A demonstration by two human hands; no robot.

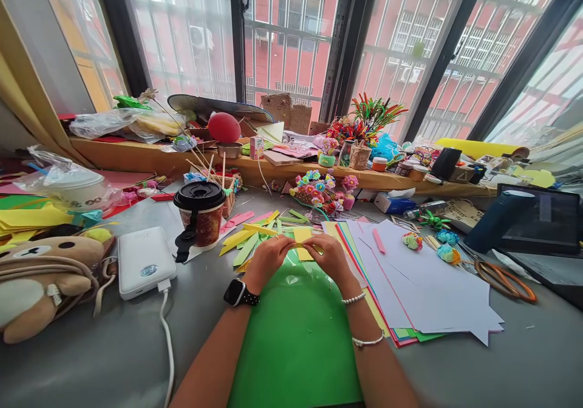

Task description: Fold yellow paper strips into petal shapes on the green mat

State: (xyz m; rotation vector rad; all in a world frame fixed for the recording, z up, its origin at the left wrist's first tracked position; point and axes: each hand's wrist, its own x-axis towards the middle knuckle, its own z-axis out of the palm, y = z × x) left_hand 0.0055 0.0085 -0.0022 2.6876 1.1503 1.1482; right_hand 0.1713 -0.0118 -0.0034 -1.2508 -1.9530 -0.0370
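My left hand (266, 261) and my right hand (331, 258) meet over a green sheet (296, 335) on the grey table (523, 359). Both are closed in a pinch on a narrow yellow paper strip (304, 247) stretched between them. A black watch sits on my left wrist and two bead bracelets on my right. Several loose yellow, green and pink paper strips (255, 232) lie just beyond my hands.
A lidded paper cup (200, 214) and a white power bank (144, 261) with cable stand left. A stack of white and coloured sheets (423, 286) lies right, with orange scissors (503, 279), paper flowers (319, 190), a tablet (544, 220) and a plush bear (40, 274).
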